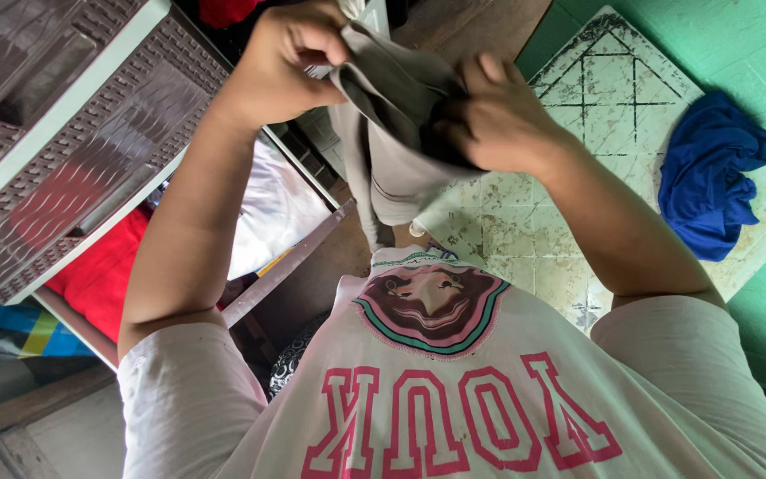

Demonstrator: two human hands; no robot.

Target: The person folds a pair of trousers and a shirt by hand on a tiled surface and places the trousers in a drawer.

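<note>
Closest to the camera is my own pale pink T-shirt, with pink block letters and a round printed patch on the chest. Both my bare forearms rise from its sleeves. Between my hands hangs a grey garment, held up in the air in front of my chest, above the floor. My left hand pinches its upper edge, thumb and fingertips pressed together on a fold of the cloth. My right hand is curled shut on the bunched fabric, the fingers tucked into it. The rest of the garment droops down from both grips, ending above the worn, pale tiled floor.

To my left stands a brown woven-pattern plastic drawer unit. Its lower drawer is pulled out, with folded red cloth at its left end and white cloth beside it. Farther off to my right, a crumpled blue garment lies on the floor, near the edge of the green floor covering.
</note>
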